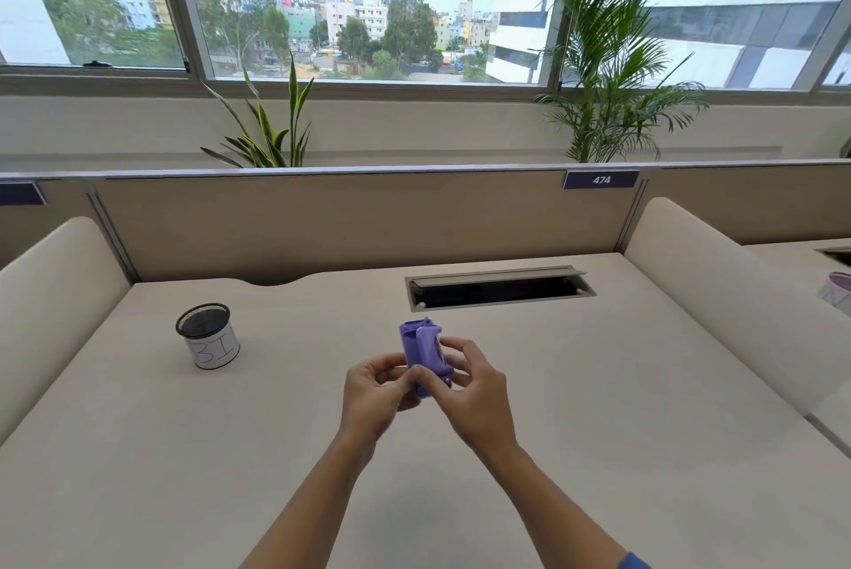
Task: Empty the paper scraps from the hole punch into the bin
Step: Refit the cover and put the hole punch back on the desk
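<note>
A small purple hole punch (424,350) is held upright above the middle of the desk, between both hands. My left hand (375,398) grips its lower left side with thumb and fingers. My right hand (469,389) holds its right side, thumb pressed on the lower front. The bin (209,343) is a small black mesh cup wrapped in white paper with handwritten letters; it stands upright on the desk to the left, well apart from the hands. No paper scraps are visible.
The beige desk (598,430) has an open cable slot (499,291) behind the hands. Padded side dividers (50,306) and a back partition (350,218) enclose it. A purple-rimmed cup (839,294) stands on the neighbouring desk at far right.
</note>
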The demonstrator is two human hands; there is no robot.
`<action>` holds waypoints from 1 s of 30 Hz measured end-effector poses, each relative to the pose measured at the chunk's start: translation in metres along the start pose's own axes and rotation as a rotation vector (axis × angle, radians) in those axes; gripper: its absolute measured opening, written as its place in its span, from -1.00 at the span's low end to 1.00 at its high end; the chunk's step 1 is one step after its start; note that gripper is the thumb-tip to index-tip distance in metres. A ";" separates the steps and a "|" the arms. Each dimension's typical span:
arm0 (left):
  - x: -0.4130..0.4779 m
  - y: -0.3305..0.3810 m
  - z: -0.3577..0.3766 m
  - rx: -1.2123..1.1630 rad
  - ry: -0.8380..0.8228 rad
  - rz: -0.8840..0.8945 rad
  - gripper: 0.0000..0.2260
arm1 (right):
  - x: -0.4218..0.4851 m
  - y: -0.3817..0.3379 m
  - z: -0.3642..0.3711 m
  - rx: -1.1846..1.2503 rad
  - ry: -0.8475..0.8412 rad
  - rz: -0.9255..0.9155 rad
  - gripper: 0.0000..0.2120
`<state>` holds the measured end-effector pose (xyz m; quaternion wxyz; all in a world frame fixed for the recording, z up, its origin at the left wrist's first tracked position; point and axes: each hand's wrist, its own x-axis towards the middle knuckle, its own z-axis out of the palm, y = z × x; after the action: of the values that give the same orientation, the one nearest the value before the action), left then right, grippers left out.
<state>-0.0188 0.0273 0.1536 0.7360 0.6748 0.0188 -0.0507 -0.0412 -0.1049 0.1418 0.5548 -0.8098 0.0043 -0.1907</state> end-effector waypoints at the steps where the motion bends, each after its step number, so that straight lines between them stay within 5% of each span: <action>1: 0.000 -0.001 -0.001 0.001 -0.004 -0.003 -0.88 | -0.001 0.000 0.001 0.005 0.013 0.003 -0.47; 5: -0.002 -0.008 -0.002 0.000 -0.026 -0.016 -0.91 | -0.003 -0.001 0.005 0.016 0.062 0.022 -0.68; 18: -0.010 -0.030 -0.003 0.077 -0.109 -0.018 -0.81 | -0.018 0.017 -0.002 0.324 0.109 0.445 -0.62; 23: -0.007 -0.039 0.011 0.199 -0.135 -0.035 -0.80 | -0.019 0.024 -0.015 0.465 0.141 0.572 -0.76; 30: 0.028 -0.051 0.052 0.415 -0.264 0.011 -0.80 | 0.001 0.061 -0.052 0.601 0.168 0.753 -0.70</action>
<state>0.0020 -0.0303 0.1054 0.5781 0.7991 -0.0918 -0.1372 -0.0444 -0.1751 0.1036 0.7923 -0.5377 0.2862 -0.0342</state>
